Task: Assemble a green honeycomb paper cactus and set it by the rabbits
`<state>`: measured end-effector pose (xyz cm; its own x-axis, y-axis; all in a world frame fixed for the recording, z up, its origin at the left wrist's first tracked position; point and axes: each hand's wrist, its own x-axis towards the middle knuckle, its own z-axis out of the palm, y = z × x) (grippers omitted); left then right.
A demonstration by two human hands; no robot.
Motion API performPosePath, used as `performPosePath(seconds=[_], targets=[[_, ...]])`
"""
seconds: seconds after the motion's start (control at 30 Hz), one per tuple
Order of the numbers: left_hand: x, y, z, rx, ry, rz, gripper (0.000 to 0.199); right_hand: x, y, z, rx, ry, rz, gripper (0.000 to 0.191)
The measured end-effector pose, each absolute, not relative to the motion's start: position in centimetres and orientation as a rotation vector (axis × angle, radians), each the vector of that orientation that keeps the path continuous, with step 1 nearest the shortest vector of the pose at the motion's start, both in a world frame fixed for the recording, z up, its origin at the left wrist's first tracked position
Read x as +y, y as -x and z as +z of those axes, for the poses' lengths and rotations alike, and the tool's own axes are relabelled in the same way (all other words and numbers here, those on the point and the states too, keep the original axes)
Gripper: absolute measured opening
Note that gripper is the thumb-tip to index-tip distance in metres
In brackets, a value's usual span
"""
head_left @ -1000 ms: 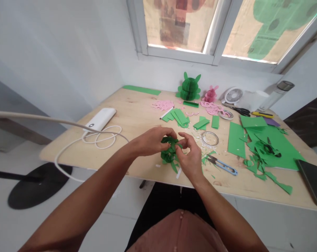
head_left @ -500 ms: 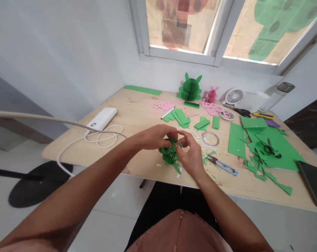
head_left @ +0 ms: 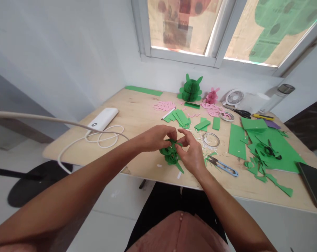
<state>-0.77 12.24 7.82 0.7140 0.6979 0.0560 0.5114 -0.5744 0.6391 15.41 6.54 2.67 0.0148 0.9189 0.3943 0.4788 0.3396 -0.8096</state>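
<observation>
Near the front edge of the wooden table, a small green paper figure made of many folded layers sits between my hands. My left hand pinches its upper left part, fingers bent down over it. From the other side my right hand grips its upper right with thumb and forefinger. The fingertips hide the top of the figure. A pointed green strip sticks out at its lower right, beside small white paper bits. Blue-handled thread snips lie to the right of my right hand.
Green paper rectangles, pink scraps and a tape roll lie beyond my hands. A larger green paper figure and a pink one stand by the wall. Black scissors rest on green sheets; a phone is far right.
Both hands keep their hold on the green paper figure. Its pointed lower strip has turned slightly to the right, and the view has shifted a little.
</observation>
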Motion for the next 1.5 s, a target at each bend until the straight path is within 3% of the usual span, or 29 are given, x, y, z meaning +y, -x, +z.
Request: performPosePath(seconds=[0.6,0.93,1.17,1.33,1.5], targets=[[12.4,0.6,7.8,0.916,-2.317,0.372,0.007,6.6,-15.4,2.8,-1.691,1.288,0.552,0.047],[12.1,0.8,7.0,0.912,-2.197,0.496,0.011,6.5,-15.6,2.4,-1.734,1.243,0.527,0.05],[11.3,0.9,6.6,0.975,-2.045,0.767,0.006,4.1,-15.4,2.0,-1.677,1.169,0.02,0.02],[10.5,0.6,6.1,1.059,-1.969,0.948,0.008,3.0,-14.1,1.1,-1.795,1.174,-0.29,0.016],[9.9,0.4,5.7,1.143,-1.889,1.076,0.011,3.0,-13.9,0.9,-1.796,1.191,-0.356,0.011]])
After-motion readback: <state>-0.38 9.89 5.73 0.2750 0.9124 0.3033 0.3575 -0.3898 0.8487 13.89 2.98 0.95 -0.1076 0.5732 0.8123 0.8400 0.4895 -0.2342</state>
